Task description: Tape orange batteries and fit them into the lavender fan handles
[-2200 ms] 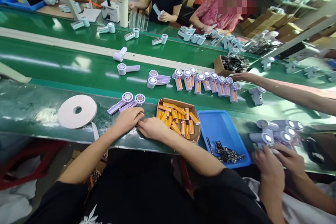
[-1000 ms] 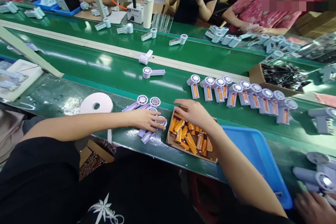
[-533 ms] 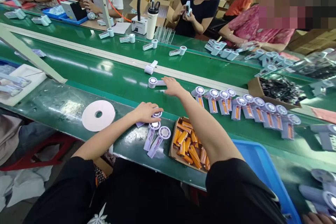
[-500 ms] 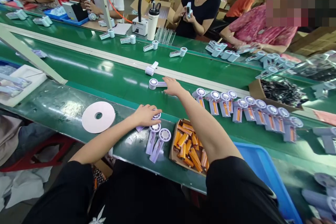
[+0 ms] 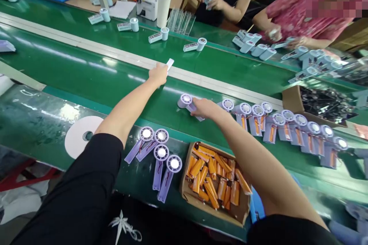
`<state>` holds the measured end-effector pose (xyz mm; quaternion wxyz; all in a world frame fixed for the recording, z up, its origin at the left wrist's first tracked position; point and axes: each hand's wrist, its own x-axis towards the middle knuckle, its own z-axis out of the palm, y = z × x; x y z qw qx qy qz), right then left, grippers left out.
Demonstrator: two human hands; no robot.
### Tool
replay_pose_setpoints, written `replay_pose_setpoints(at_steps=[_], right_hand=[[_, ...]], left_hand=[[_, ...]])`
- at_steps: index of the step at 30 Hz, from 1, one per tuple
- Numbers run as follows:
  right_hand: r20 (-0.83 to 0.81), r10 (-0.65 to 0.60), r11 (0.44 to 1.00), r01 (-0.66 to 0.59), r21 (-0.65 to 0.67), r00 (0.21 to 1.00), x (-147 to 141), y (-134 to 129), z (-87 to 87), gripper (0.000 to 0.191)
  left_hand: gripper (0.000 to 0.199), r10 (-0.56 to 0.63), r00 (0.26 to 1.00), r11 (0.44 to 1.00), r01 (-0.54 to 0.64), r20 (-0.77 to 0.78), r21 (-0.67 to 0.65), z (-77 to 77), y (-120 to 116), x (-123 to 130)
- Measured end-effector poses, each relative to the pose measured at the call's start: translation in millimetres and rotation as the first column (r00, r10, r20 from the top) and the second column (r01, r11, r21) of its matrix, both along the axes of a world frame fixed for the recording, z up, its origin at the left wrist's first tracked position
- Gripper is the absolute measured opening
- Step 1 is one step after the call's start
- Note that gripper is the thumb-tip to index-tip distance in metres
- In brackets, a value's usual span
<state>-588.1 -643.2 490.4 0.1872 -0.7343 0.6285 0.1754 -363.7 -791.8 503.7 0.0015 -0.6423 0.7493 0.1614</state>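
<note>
Beyond the carton (image 5: 212,211) of orange cylinders (image 5: 211,193), the right hand (image 5: 194,108) grips a lilac fan (image 5: 185,100) by its handle; farther beyond, leftward, the left hand (image 5: 158,74) clasps a second fan (image 5: 170,64). Four loose fans (image 5: 161,152) lie just left of the carton.

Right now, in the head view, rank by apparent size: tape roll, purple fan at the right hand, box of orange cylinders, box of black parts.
1. Box of orange cylinders
2. Box of black parts, though farther off
3. Tape roll, partly hidden
4. Purple fan, partly covered by the right hand
</note>
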Motion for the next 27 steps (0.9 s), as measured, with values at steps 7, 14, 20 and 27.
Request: replay_pose_setpoints(at_steps=[7, 14, 20, 27], right_hand=[[0.208, -0.163, 0.98, 0.132, 0.151, 0.965, -1.7, 15.8, 2.4, 0.105], [0.266, -0.326, 0.945, 0.312, 0.094, 0.907, 15.6, 8.6, 16.7, 0.072], [0.316, -0.251, 0.96, 0.278, -0.042, 0.915, 37.9, 50.4, 39.6, 0.069], [0.203, -0.245, 0.927, 0.29, -0.237, 0.948, 77.8, 118.8, 33.8, 0.071]], left_hand=[[0.06, -0.408, 0.904, 0.912, 0.409, 0.123, 0.024, 20.7, 49.0, 107.1], [0.069, -0.684, 0.682, 0.684, 0.723, 0.257, -0.098, 43.6, 140.3, 218.9], [0.052, -0.808, 0.579, 0.577, 0.815, 0.109, -0.051, 27.3, 164.6, 223.3], [0.074, -0.894, 0.438, 0.443, 0.895, 0.101, 0.043, 10.6, 170.2, 194.9]])
